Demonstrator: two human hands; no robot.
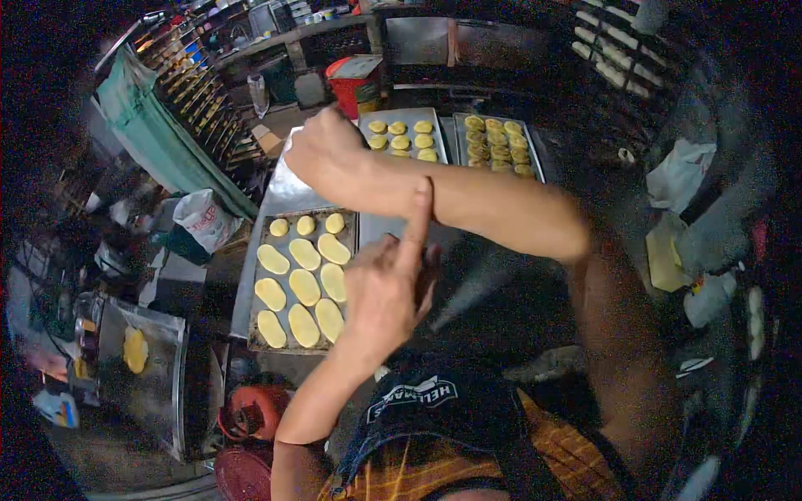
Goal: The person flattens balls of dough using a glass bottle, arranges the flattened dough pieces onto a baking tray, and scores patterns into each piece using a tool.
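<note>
My right hand (326, 150) is closed in a fist above the metal table (284, 188), its forearm stretched across the view. From below, my left hand (388, 284) points upward. Its index fingertip touches my right forearm, and its other fingers are partly curled, holding nothing. Under and left of it, a dark tray (291, 233) carries small round and larger oval pieces of flat yellow dough. Farther back, one pale tray (393, 115) holds small yellow rounds; another tray (460, 138) holds browner, patterned pieces. My right arm partly hides both.
At the left stand a rack (196, 88), a green cloth (146, 117) and a white bag (203, 213). A metal tray (154, 413) with one yellow piece is at lower left, near a red cylinder (259, 411). A red container (347, 83) stands behind the table.
</note>
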